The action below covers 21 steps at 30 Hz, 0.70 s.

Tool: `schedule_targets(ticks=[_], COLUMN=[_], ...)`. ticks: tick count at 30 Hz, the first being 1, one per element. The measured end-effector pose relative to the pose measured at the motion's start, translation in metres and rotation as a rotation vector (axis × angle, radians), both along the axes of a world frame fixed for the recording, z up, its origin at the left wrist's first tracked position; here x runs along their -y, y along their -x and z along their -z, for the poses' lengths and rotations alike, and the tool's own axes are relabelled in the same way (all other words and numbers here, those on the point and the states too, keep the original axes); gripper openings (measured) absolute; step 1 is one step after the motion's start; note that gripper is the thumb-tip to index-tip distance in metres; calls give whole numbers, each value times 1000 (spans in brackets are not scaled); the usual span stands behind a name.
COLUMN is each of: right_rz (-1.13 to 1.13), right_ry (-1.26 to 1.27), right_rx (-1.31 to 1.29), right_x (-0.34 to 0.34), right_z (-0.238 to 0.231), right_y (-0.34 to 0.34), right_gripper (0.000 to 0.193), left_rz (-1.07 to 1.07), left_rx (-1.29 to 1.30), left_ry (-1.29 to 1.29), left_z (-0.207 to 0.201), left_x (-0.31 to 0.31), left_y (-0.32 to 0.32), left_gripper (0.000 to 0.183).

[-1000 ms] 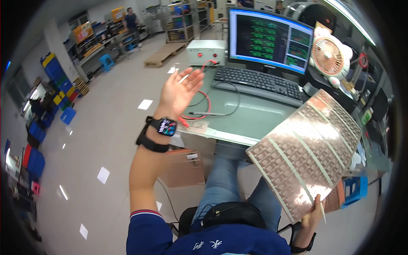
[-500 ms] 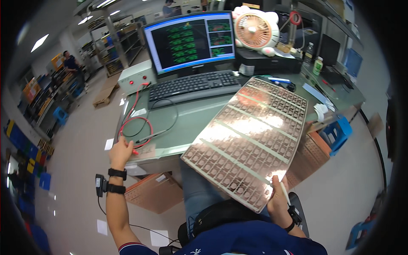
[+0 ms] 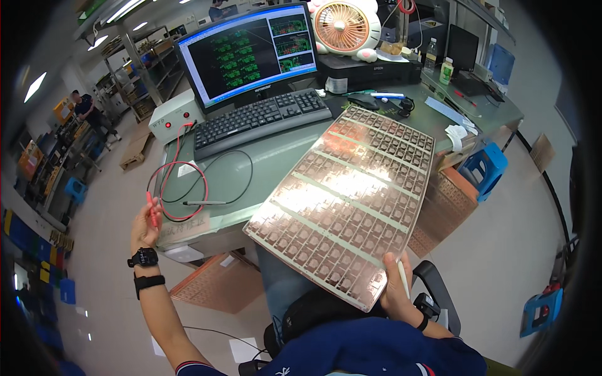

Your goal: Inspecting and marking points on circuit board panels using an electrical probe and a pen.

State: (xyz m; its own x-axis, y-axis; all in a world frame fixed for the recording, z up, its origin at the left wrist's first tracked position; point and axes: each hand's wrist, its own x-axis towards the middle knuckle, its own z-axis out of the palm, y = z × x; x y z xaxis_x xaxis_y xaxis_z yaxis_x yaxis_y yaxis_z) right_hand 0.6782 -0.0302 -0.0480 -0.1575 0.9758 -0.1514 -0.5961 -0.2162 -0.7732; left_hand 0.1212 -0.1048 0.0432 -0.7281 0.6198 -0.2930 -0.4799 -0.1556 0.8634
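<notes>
My left hand (image 3: 144, 230), off the desk's left front corner, is closed on a red test probe (image 3: 154, 214), whose red lead loops back over the desk. A black-leaded probe (image 3: 205, 203) lies on the desktop beside those loops. My right hand (image 3: 395, 289) grips the lower right corner of a large copper circuit board panel (image 3: 351, 203). Rows of repeated patterns cover the panel, split by pale strips, and bright glare hides part of it. It tilts over the desk's front edge and my lap. A thin white pen-like stick (image 3: 402, 279) is also in my right hand.
A white box with red sockets (image 3: 175, 117) stands left of a monitor (image 3: 248, 53) and keyboard (image 3: 263, 121). Behind are a fan (image 3: 342, 26) and a black printer (image 3: 370, 74). Copper panels (image 3: 219, 285) lean below the desk; a blue stool (image 3: 484, 169) stands right.
My left hand has moved left, off the desk corner, and turned, lifting the red probe upright. The view has shifted slightly; my right hand keeps its hold on the panel.
</notes>
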Motion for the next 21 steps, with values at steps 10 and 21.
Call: schedule_targets(ticks=[10, 21], right_rz=[-199, -412], right_ry=[56, 64], right_rx=[-33, -50], right_x=[7, -4], right_z=[-15, -2], right_y=[-1, -6], right_gripper=[41, 46], left_rz=[463, 577], left_rx=[-1582, -1785], left_ry=[317, 690], left_z=[-6, -5], left_x=[-51, -35], left_y=[-66, -69], left_gripper=[19, 25])
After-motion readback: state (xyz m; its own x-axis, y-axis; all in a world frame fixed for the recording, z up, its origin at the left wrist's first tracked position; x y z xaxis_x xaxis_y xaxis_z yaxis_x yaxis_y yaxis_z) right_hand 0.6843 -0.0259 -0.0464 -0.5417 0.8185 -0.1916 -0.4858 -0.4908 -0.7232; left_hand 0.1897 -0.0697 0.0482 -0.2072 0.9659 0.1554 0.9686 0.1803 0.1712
